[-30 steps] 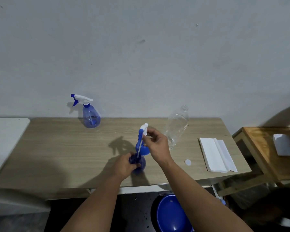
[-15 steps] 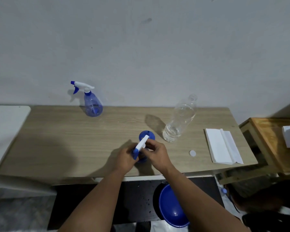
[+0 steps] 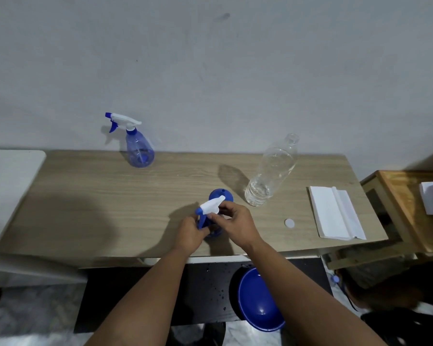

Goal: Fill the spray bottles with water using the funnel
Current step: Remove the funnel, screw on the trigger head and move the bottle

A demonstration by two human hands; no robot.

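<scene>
A blue spray bottle [image 3: 213, 231] stands near the wooden table's [image 3: 110, 201] front edge, mostly hidden by my hands. My left hand [image 3: 189, 233] grips its body. My right hand [image 3: 235, 224] pinches the white and blue trigger head [image 3: 210, 207] sitting on the bottle's neck. Just behind them lies a blue funnel [image 3: 220, 194]. A second blue spray bottle [image 3: 138, 146], with its head on, stands at the back left. A clear plastic water bottle [image 3: 273, 171], uncapped and nearly empty, stands at the right of the funnel.
A small white cap [image 3: 289, 223] lies on the table right of my hands. Folded white paper [image 3: 335, 213] lies at the table's right end. A blue basin [image 3: 259, 300] sits below the front edge. A wooden stool [image 3: 410, 211] stands at the right.
One second ago my right hand held the trigger head with its tube above the bottle; it has lowered the head onto the neck. The camera has tilted downward.
</scene>
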